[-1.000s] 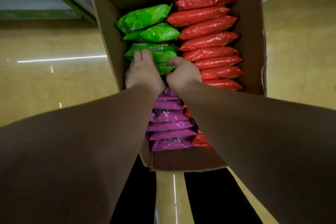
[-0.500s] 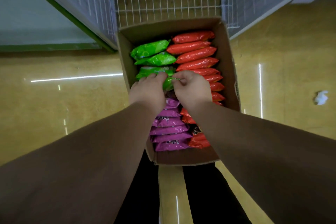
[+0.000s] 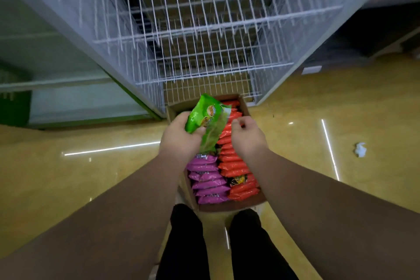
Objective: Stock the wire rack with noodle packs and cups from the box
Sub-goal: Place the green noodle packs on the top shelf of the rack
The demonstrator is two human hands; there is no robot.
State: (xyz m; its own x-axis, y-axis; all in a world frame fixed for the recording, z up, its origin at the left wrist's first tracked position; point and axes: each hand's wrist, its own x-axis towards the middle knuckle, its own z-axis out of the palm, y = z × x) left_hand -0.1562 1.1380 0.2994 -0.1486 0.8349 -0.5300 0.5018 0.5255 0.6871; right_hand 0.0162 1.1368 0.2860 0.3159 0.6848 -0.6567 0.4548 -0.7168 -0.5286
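Crumpled white scrap (image 3: 360,149), perhaps paper, lies on floor (image 3: 79,177) well right of box (image 3: 246,108).

Both forearms reach forward and down from the lower corners of the view, drawing close together at the wrists. The left hand (image 3: 179,141) has its grip closed round something, thumb across the front and fingers behind. The right hand (image 3: 247,136) hovers just beside it, holding nothing, its fingers loosely curled (knuckles up). Two dark-trousered legs (image 3: 188,245) stand below.
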